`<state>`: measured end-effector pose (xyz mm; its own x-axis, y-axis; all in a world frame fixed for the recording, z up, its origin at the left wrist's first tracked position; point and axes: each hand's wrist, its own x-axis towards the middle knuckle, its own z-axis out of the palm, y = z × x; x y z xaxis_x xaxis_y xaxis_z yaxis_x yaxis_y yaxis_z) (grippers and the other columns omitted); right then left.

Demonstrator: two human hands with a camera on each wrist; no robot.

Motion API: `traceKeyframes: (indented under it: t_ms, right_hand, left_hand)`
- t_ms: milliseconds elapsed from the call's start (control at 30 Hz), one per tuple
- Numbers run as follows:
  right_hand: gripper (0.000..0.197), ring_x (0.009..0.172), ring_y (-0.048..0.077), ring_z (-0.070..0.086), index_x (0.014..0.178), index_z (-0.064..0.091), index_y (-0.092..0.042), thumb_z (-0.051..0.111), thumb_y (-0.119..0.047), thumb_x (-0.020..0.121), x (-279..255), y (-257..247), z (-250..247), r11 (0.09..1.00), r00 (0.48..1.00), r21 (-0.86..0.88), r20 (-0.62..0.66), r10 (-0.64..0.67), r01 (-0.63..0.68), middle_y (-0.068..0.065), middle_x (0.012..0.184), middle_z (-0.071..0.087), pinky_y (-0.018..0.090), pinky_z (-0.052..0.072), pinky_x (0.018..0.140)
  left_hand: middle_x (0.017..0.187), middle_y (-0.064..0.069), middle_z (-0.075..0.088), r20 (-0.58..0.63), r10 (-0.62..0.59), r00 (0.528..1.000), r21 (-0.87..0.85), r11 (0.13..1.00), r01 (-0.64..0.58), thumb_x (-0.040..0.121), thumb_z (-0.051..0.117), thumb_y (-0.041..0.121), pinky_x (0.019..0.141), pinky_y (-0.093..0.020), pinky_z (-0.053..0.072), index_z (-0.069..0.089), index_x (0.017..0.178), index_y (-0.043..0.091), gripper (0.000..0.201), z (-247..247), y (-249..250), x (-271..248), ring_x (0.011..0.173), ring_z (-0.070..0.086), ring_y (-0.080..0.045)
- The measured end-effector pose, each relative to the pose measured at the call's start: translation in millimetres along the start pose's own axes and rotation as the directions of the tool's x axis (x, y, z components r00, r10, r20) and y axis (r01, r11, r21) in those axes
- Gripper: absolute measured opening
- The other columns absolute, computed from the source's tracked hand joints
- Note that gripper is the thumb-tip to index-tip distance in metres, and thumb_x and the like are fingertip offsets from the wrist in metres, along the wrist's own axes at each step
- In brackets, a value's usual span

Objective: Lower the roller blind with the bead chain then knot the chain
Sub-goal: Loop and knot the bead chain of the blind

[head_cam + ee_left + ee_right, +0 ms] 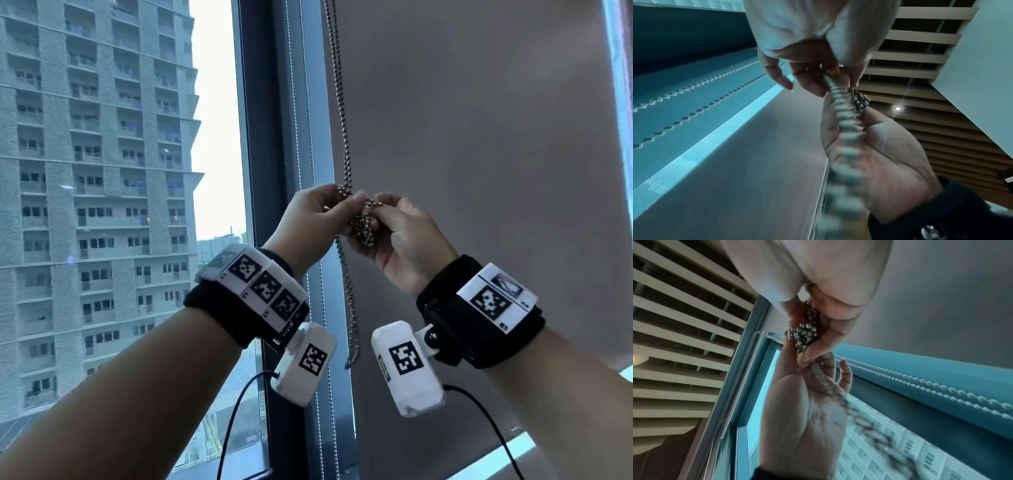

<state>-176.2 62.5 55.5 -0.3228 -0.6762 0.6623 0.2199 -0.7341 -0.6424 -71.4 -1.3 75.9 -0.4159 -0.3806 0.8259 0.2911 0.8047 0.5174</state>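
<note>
The metal bead chain (343, 130) hangs down in front of the grey roller blind (479, 137), which covers the right window. At chest height the chain is bunched into a tangled clump (362, 226) between both hands. My left hand (342, 205) pinches the chain just above the clump. My right hand (383, 212) pinches and cups the clump from the right. The chain's loop (351, 308) dangles below the hands. In the left wrist view the clump (859, 100) lies against the right palm (885, 154). In the right wrist view the clump (803, 335) sits under my right fingers (834, 327).
A dark window frame (270, 171) stands just left of the chain, with a thinner white bead chain (311, 137) along it. Bare glass to the left shows a high-rise building (96, 171). Black cables (236, 411) hang from the wrist cameras. A slatted ceiling (684, 321) is overhead.
</note>
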Motion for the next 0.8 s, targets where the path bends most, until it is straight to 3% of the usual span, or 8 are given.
traceKeyframes:
  t_ms: [100, 233, 333, 400, 500, 600, 700, 800]
  right_hand:
    - [0.024, 0.058, 0.027, 0.065, 0.083, 0.038, -0.023, 0.038, -0.001, 0.092, -5, -4, -1, 0.998, 0.998, -0.019, 0.045, -0.052, 0.053, 0.012, 0.081, 0.051, 0.028, 0.053, 0.049]
    - [0.041, 0.064, 0.026, 0.069, 0.062, 0.051, -0.020, 0.033, 0.005, 0.089, -10, -5, 3, 0.902, 0.974, -0.378, -0.011, -0.227, 0.206, 0.005, 0.070, 0.060, 0.028, 0.053, 0.047]
    - [0.038, 0.062, 0.019, 0.068, 0.071, 0.065, -0.021, 0.041, 0.001, 0.089, -8, -3, 1, 0.751, 0.935, -0.605, -0.026, -0.353, 0.266, 0.003, 0.073, 0.069, 0.031, 0.056, 0.052]
    - [0.033, 0.067, 0.019, 0.067, 0.083, 0.069, -0.021, 0.044, -0.001, 0.090, -5, -1, 0, 0.682, 0.929, -0.676, 0.008, -0.370, 0.278, 0.001, 0.079, 0.069, 0.025, 0.055, 0.053]
    - [0.023, 0.079, 0.009, 0.065, 0.106, 0.066, -0.015, 0.047, -0.008, 0.093, -4, -1, 3, 0.651, 0.938, -0.697, 0.093, -0.335, 0.301, 0.011, 0.099, 0.067, 0.008, 0.048, 0.055]
    - [0.020, 0.062, -0.009, 0.061, 0.101, 0.063, -0.010, 0.044, -0.009, 0.096, -9, -5, 10, 0.739, 0.955, -0.606, 0.180, -0.235, 0.296, 0.004, 0.084, 0.063, 0.004, 0.044, 0.054]
    - [0.022, 0.069, -0.001, 0.063, 0.107, 0.062, -0.002, 0.046, -0.011, 0.095, -4, -9, 7, 0.795, 0.973, -0.566, 0.188, -0.136, 0.221, 0.010, 0.093, 0.063, 0.011, 0.049, 0.061]
    - [0.022, 0.082, 0.012, 0.062, 0.105, 0.064, -0.004, 0.052, -0.016, 0.092, 0, -12, 2, 0.806, 0.981, -0.577, 0.194, -0.022, 0.132, 0.011, 0.095, 0.065, 0.023, 0.053, 0.076]
  left_hand:
    - [0.067, -0.003, 0.058, 0.007, -0.062, 0.998, -0.051, 0.997, 0.062, 0.093, 0.052, 0.031, 0.064, -0.025, 0.044, 0.062, 0.085, 0.001, 0.033, 4, -3, 0, 0.056, 0.050, -0.011]
    - [0.064, 0.001, 0.049, 0.017, -0.121, 0.993, -0.094, 0.988, 0.122, 0.095, 0.046, 0.037, 0.070, -0.032, 0.038, 0.051, 0.069, 0.018, 0.033, 3, -2, -1, 0.063, 0.044, -0.015]
    - [0.073, 0.001, 0.056, 0.089, -0.136, 0.987, -0.116, 0.982, 0.146, 0.096, 0.045, 0.036, 0.076, -0.033, 0.040, 0.056, 0.078, 0.018, 0.029, 0, 0, -2, 0.068, 0.050, -0.012]
    - [0.083, -0.003, 0.062, 0.121, -0.156, 0.980, -0.155, 0.972, 0.174, 0.096, 0.045, 0.034, 0.084, -0.035, 0.043, 0.061, 0.090, 0.013, 0.027, -1, 0, -2, 0.077, 0.056, -0.015]
    - [0.099, -0.010, 0.056, 0.198, -0.205, 0.959, -0.212, 0.946, 0.246, 0.095, 0.045, 0.030, 0.080, -0.030, 0.044, 0.058, 0.111, 0.010, 0.029, -2, -1, -4, 0.082, 0.056, -0.015]
    - [0.098, -0.009, 0.055, 0.320, -0.234, 0.918, -0.260, 0.910, 0.323, 0.090, 0.045, 0.030, 0.075, -0.030, 0.041, 0.055, 0.110, 0.016, 0.026, -5, 0, -6, 0.082, 0.056, -0.014]
    - [0.093, -0.003, 0.058, 0.444, -0.251, 0.860, -0.266, 0.879, 0.394, 0.088, 0.047, 0.027, 0.080, -0.035, 0.042, 0.055, 0.104, 0.022, 0.019, -10, 1, -10, 0.087, 0.058, -0.017]
    - [0.101, -0.005, 0.057, 0.470, -0.248, 0.847, -0.274, 0.871, 0.407, 0.085, 0.049, 0.025, 0.085, -0.039, 0.044, 0.052, 0.118, 0.018, 0.034, -14, -1, -12, 0.096, 0.058, -0.021]
